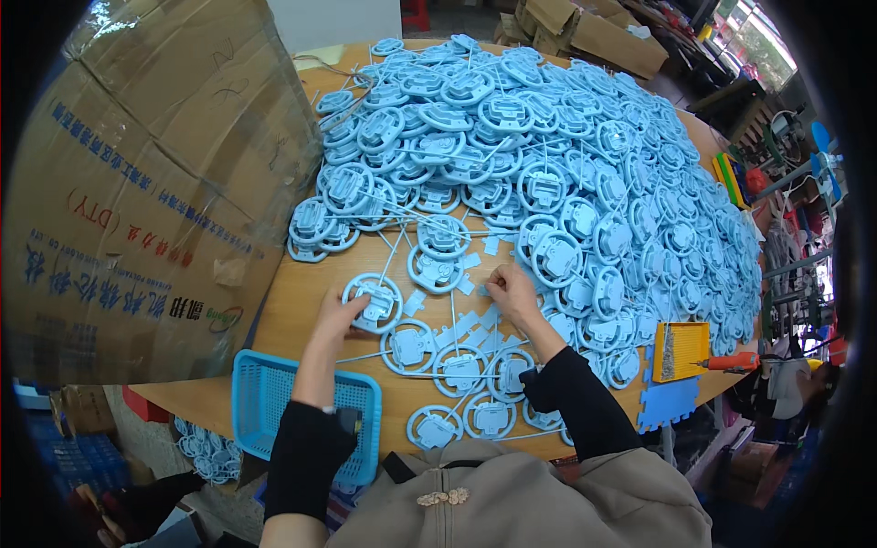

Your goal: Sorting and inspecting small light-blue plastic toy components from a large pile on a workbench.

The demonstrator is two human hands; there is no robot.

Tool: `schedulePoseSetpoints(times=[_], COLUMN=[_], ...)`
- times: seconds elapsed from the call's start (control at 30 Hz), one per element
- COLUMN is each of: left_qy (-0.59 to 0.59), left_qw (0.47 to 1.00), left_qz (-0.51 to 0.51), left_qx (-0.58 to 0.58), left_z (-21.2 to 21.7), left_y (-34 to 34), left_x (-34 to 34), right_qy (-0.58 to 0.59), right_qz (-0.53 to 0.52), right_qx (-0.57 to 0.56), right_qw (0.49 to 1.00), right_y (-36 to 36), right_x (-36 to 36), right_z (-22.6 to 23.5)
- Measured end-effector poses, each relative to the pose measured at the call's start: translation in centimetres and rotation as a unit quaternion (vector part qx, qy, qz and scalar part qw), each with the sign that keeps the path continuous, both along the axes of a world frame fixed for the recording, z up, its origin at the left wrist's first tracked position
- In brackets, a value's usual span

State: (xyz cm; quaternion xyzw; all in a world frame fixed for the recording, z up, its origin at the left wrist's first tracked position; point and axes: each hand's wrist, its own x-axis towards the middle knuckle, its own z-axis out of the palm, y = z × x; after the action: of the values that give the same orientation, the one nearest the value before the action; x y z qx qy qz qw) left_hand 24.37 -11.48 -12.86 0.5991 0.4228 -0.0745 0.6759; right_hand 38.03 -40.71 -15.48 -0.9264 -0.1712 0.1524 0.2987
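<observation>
My left hand [345, 310] grips the edge of a light-blue plastic wheel-shaped part [376, 315], with its thumb and fingers at the moulded centre plate. Bent over the table to the right, my right hand [512, 294] has its fingertips pinched together. Bits of light blue show by those fingertips, but I cannot tell whether one is held. Small flat blue plastic pieces [468, 321] lie scattered between the hands. Just beyond them rests another wheel-shaped part [435, 270]. Several more wheel-shaped parts [459, 369] with thin rods lie nearer my body.
A large heap of the same blue parts [548, 137] covers the far and right side of the wooden table [315, 288]. At left stands a tall cardboard box [155, 210]. A blue basket [306, 420] sits by my left forearm. A yellow tray [681, 352] and an orange-handled tool [731, 362] are at right.
</observation>
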Motion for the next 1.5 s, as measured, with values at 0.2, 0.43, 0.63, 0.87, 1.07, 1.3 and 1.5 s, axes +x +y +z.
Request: schedulePoseSetpoints(times=[0.2,0.43,0.63,0.87,1.07,1.3,1.5], left_qy=[-0.223,-0.238,-0.236,-0.272,-0.256,-0.258,-0.265], left_qw=[0.937,0.921,0.918,0.917,0.937,0.955,0.960], left_qz=[0.138,0.112,0.112,0.145,0.133,0.035,-0.074], left_qx=[-0.229,-0.288,-0.299,-0.255,-0.198,-0.139,-0.057], left_z=[0.9,0.5,-0.9,0.1,-0.3,-0.3,1.5], left_y=[-4.6,-8.0,-10.4,-12.5,-12.4,-12.6,-13.6], left_x=[-6.4,-7.0,-4.8,-3.5,-3.6,-3.6,-2.3], right_qy=[-0.198,-0.150,-0.097,-0.209,-0.139,0.482,0.482], right_qz=[-0.015,0.061,0.079,0.178,0.120,-0.124,-0.114], right_qx=[0.032,-0.124,0.129,0.215,0.256,0.414,0.522], right_qw=[0.980,0.979,0.984,0.937,0.949,0.762,0.695], right_y=[2.3,0.8,1.4,4.9,4.4,2.3,1.0], right_x=[-2.9,-2.2,-4.5,-11.7,-12.1,-9.0,-9.2], right_z=[1.2,-1.3,2.1,4.7,3.8,3.8,3.6])
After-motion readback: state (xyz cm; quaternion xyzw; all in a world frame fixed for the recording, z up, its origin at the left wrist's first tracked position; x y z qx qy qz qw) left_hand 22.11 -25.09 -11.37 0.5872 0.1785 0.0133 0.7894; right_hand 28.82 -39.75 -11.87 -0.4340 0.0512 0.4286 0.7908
